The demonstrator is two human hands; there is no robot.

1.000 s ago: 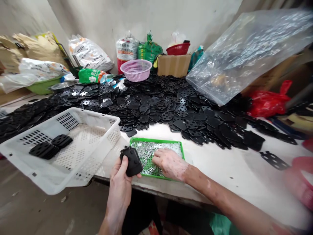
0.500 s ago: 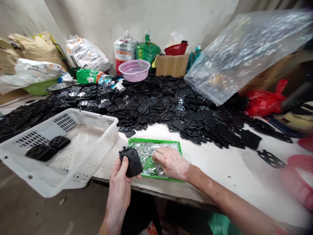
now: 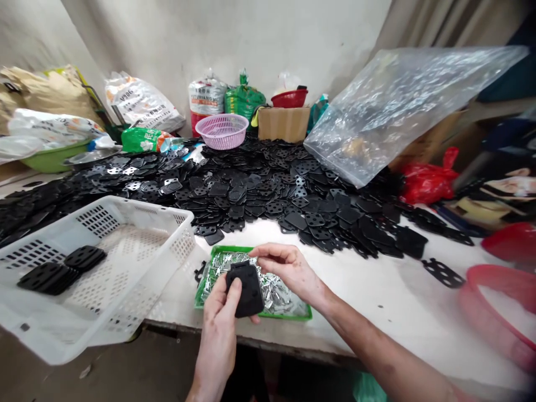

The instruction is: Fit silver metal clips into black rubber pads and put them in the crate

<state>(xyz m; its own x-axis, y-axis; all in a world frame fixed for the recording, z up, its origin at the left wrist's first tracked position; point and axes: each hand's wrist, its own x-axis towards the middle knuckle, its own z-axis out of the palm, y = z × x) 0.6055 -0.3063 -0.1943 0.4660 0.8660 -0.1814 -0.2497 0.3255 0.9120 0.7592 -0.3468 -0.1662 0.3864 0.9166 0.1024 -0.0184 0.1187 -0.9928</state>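
Note:
My left hand (image 3: 220,324) grips a black plastic plate (image 3: 247,289) and holds it upright above a green tray (image 3: 293,316) full of small silver metal pins. My right hand (image 3: 288,268) hovers just behind the plate's top edge, with thumb and forefinger pinched together; whatever they hold is too small to make out. A white slotted basket (image 3: 125,262) stands to the left, with a few black plates (image 3: 62,268) lying in it.
A large heap of black plates (image 3: 268,190) covers the white table (image 3: 377,301) behind the tray. A clear plastic bag (image 3: 397,106), pink basket (image 3: 221,129), cardboard box (image 3: 282,123) and sacks line the back. Red bowls (image 3: 502,290) sit at right.
My right hand has lifted out of the pin tray and come up to the plate's top edge with pinched fingers. My left hand has shifted the plate slightly right, over the tray.

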